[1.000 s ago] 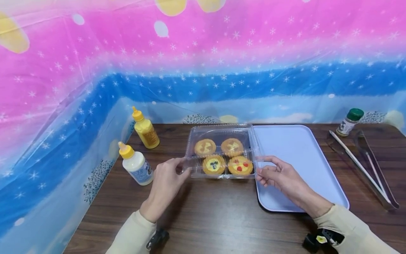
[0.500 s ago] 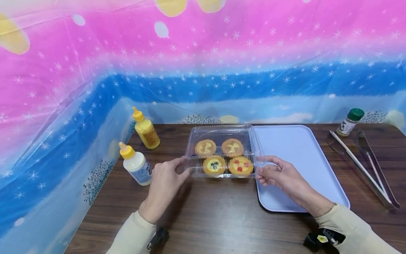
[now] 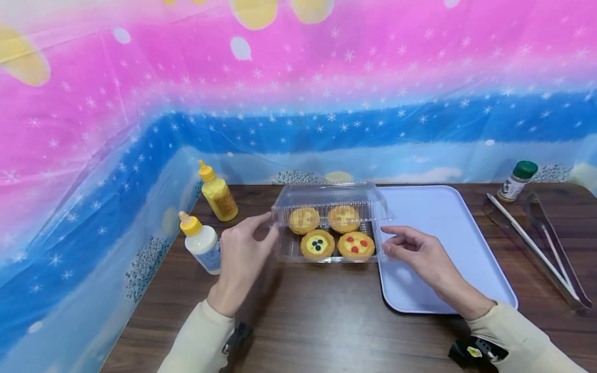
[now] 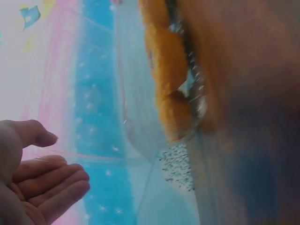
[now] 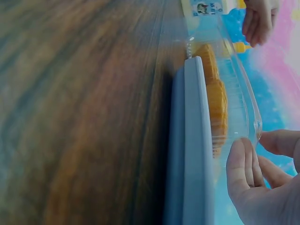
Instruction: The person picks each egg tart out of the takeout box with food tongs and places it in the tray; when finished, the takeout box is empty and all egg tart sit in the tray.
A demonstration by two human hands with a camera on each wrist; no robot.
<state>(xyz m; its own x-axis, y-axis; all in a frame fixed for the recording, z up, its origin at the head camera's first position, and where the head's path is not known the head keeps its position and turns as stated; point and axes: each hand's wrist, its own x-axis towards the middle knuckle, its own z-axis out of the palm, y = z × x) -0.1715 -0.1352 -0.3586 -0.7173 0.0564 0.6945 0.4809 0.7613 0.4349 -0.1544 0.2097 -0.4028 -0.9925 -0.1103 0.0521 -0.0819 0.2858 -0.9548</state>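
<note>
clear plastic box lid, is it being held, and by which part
That cannot be told: the lid has the left hand and right hand near its left and right front corners, but no certain grip shows.

My slightly spread right fingers (image 5: 237, 166) stand just at a corner of the clear, ridged plastic box (image 5: 243, 82); whether they touch it, I can't tell. Golden-brown pastries (image 5: 217, 103) sit inside, behind the raised edge of a pale blue-grey tray (image 5: 193, 140) on the brown wood-grain tabletop (image 5: 84, 112). Past the tray's far corner are a white, blue-labelled bottle (image 5: 206, 8) and my left fingers (image 5: 265, 19).
</note>
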